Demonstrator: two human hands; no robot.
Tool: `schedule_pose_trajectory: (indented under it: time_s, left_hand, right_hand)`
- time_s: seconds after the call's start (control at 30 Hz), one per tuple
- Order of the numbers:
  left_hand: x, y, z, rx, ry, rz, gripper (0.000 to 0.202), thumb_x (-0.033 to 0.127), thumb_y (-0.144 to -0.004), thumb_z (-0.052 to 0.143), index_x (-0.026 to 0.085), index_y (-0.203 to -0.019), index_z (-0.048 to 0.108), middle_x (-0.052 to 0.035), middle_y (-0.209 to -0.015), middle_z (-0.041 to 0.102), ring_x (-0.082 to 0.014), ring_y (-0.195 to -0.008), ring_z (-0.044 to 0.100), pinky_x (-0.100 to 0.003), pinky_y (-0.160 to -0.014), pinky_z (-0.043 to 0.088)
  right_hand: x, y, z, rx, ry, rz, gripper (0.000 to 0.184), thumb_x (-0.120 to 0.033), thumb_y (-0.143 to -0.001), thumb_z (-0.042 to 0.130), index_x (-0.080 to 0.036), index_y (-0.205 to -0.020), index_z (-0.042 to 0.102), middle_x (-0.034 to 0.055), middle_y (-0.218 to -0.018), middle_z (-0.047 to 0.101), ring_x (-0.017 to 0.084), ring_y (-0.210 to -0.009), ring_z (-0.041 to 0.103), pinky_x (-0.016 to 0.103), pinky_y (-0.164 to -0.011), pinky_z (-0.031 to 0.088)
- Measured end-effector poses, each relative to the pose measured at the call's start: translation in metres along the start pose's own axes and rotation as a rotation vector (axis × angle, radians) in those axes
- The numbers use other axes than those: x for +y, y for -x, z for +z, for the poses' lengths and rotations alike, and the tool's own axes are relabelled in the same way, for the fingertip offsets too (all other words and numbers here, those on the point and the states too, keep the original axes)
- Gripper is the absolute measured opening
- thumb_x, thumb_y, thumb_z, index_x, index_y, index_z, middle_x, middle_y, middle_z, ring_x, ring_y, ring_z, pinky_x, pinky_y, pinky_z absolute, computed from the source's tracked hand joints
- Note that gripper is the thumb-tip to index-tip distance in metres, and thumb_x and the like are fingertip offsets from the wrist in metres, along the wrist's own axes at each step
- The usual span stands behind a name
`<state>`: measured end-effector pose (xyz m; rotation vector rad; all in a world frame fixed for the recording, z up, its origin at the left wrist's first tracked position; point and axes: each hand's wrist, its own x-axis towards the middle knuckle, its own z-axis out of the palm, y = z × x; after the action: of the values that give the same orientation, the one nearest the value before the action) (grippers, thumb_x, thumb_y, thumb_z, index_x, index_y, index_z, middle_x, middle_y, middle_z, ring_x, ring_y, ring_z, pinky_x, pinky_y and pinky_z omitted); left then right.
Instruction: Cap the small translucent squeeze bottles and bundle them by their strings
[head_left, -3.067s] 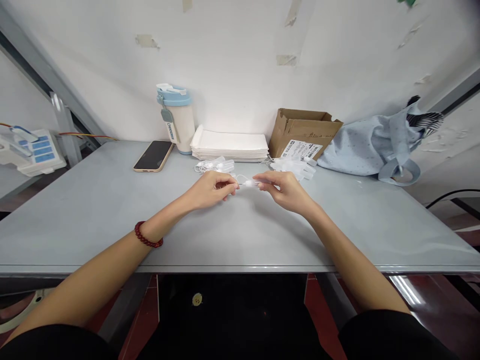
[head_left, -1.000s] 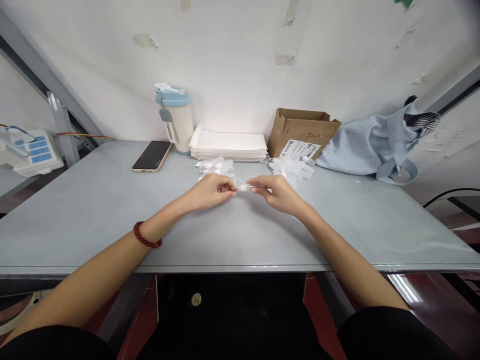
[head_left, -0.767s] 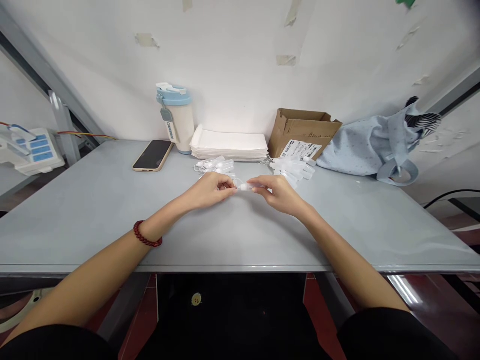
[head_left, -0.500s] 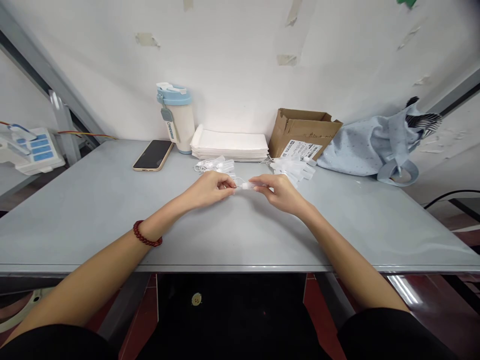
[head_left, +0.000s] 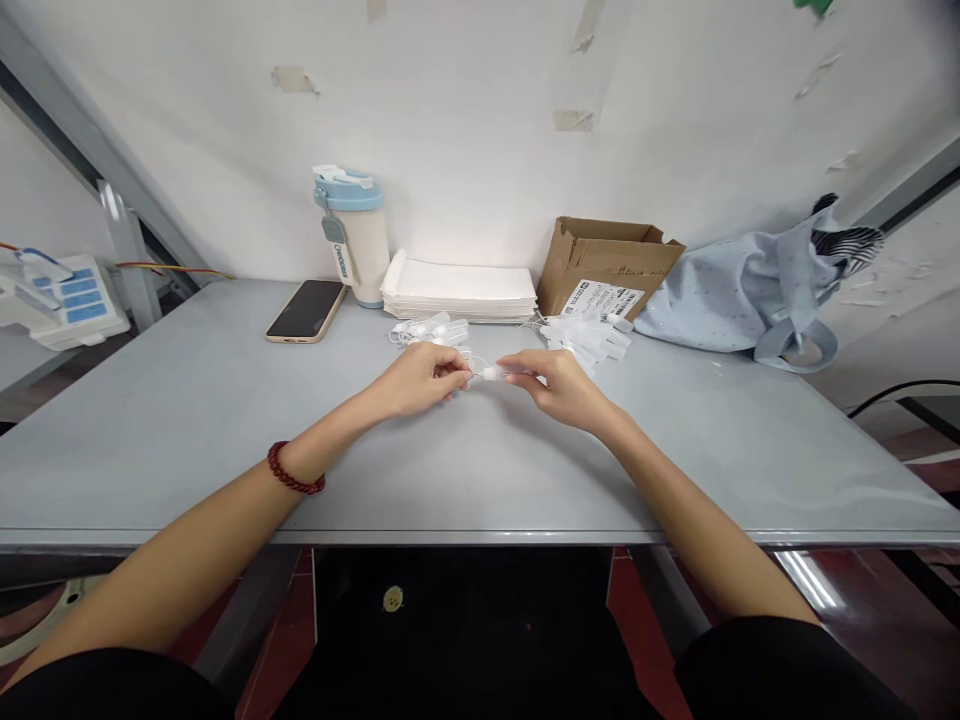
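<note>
My right hand (head_left: 555, 383) pinches a small translucent plastic bottle (head_left: 492, 373) between thumb and fingers, its white cap end pointing left. From that end a thin cord loops toward my left hand (head_left: 429, 380). The thumb and forefinger of my left hand are pressed together on the cord's end; what else may be between them is too small to tell. Behind my left hand lies a bunch of similar small clear bottles (head_left: 431, 330) with cords. A second bunch of bottles (head_left: 589, 335) lies just behind my right hand.
Along the wall stand a cream tumbler (head_left: 362, 240) with a blue lid, a stack of white paper (head_left: 461, 293) and an open cardboard box (head_left: 611, 265). A phone (head_left: 307, 311) lies left on the grey table (head_left: 465, 470). A light blue cloth bag (head_left: 739, 290) rests at right.
The thumb and fingers of my left hand have shifted very slightly at the cord. My right hand and the bottle stay almost in place.
</note>
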<state>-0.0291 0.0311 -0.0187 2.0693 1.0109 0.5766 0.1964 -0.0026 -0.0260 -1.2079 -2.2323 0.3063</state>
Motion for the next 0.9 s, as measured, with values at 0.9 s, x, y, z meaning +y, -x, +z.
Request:
schedule_pose_trajectory:
  time_s: [0.9]
  left_hand:
    - [-0.0010,0.0017,0.0064,0.017,0.058,-0.011,0.018,0.028,-0.082,0.056,0.014,-0.075,0.065,-0.0029,-0.066,0.064,-0.0118,-0.056,0.057,-0.024,-0.057,0.045]
  right_hand:
    - [-0.0036,0.0014,0.0099,0.016,-0.068,0.066,0.025,-0.012,-0.085,0.053,-0.013,-0.102,0.072,0.0059,-0.077,0.072,0.017,-0.071,0.066,0.028,-0.065,0.049]
